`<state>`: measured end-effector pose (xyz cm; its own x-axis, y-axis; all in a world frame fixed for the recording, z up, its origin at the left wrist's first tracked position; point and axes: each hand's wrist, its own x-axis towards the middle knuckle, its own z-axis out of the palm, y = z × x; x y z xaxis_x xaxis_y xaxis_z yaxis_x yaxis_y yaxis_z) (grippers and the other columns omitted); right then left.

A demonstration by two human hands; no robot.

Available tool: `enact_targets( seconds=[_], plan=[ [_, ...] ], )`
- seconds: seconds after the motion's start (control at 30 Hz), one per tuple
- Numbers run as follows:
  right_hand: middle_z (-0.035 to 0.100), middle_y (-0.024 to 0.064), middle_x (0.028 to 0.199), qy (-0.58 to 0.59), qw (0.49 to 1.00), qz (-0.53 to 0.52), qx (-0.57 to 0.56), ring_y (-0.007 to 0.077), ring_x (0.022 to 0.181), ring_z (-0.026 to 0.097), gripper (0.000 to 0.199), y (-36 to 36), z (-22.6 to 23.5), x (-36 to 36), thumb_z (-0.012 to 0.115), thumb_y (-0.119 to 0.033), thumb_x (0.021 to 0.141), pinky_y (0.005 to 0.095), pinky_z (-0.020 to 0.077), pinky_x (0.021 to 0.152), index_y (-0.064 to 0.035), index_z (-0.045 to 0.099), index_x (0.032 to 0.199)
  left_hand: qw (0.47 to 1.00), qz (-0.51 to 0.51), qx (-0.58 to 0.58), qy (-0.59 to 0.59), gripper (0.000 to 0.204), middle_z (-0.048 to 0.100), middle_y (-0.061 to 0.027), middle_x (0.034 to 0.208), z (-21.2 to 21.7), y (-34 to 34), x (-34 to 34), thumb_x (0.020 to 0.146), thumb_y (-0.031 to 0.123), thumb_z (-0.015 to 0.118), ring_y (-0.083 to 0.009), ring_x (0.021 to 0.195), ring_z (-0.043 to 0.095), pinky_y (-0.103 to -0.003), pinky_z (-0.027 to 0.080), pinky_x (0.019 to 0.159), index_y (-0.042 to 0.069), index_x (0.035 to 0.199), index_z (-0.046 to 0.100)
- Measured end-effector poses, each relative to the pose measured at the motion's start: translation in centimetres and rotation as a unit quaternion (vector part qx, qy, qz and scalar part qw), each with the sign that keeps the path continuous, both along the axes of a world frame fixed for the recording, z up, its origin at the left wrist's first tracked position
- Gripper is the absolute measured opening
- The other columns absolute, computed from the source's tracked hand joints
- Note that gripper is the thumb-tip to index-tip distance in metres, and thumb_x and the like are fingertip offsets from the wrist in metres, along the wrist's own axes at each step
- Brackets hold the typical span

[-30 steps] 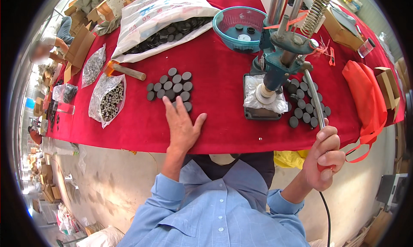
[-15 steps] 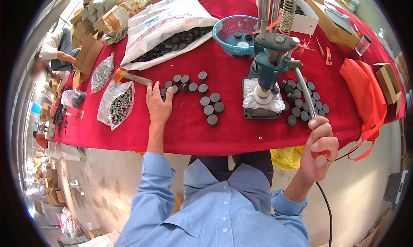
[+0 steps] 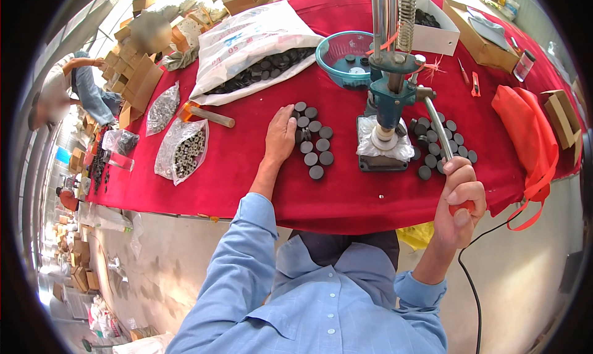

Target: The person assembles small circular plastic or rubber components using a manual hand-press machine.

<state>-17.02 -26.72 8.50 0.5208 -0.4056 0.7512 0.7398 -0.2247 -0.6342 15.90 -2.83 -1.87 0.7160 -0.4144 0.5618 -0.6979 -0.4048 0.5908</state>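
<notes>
Pale floor (image 3: pixel 179 252), unevenly lit

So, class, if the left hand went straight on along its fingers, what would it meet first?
Straight ahead, likely the white bag; depth is unclear, and the left hand might brush the nearest loose disc on its right first.

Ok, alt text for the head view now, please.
Right hand gripping the lever of a bench press on a red-covered table, left hand at the left edge of a group of black discs. More discs lie right of the press; a white sack and blue bowl sit behind.
</notes>
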Motion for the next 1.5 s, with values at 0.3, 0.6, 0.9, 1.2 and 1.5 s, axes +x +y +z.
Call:
enact_targets(
  seconds=[0.3,0.6,0.9,1.2,1.5],
  plan=[
    [0.064,0.0186,0.102,-0.067,0.994,-0.063,0.06,0.0385,0.115,0.059,0.028,0.3,-2.6,2.0,0.062,-0.027,0.09,0.0564,0.0372,0.113,0.0004,0.056,0.087,0.976,-0.075,0.144,-0.142,0.02,0.073,-0.0147,0.104,4.0,1.0,-4.1,0.08,0.014,0.072,-0.033,0.096,0.07,-0.046,0.056,0.085,0.006,0.099,0.073],
    [0.045,0.0123,0.096,0.027,0.998,-0.045,0.025,0.0327,0.112,0.046,0.037,-2.0,-3.0,-0.2,0.06,-0.039,0.096,0.0528,0.0302,0.109,-0.0066,0.046,0.089,0.99,-0.111,0.09,0.001,0.024,0.065,-0.0159,0.1,2.7,-0.9,-5.2,0.077,0.013,0.077,-0.0384,0.098,0.065,-0.047,0.053,0.084,0.005,0.096,0.067],
    [0.055,0.012,0.083,-0.082,0.992,-0.09,-0.021,0.0307,0.092,0.053,0.044,0.4,-2.3,2.9,0.062,-0.05,0.094,0.0509,0.0425,0.095,-0.0062,0.057,0.093,0.995,-0.06,-0.06,0.058,0.025,0.072,-0.0099,0.094,5.9,0.4,-5.5,0.075,0.004,0.084,-0.0213,0.087,0.071,-0.034,0.058,0.078,0.002,0.094,0.068],
    [0.059,0.0099,0.076,0.021,0.993,-0.078,-0.085,0.0266,0.079,0.058,0.05,-2.1,6.6,1.7,0.063,-0.05,0.097,0.0392,0.0479,0.076,-0.0013,0.059,0.089,0.962,-0.143,-0.125,0.194,0.042,0.074,-0.0094,0.109,4.5,-9.5,-13.5,0.081,0.004,0.086,-0.0154,0.102,0.071,-0.028,0.057,0.089,0.001,0.113,0.059],
    [0.045,0.0077,0.078,0.075,0.982,0.039,-0.17,0.0193,0.073,0.043,0.039,-6.8,13.2,5.7,0.041,-0.038,0.105,0.0401,0.0421,0.079,-0.003,0.053,0.094,0.98,-0.093,-0.155,0.086,0.058,0.072,-0.0129,0.111,1.8,-13.9,-14.6,0.075,0.01,0.09,-0.0274,0.105,0.072,-0.037,0.057,0.087,0.004,0.124,0.061]
  ],
)
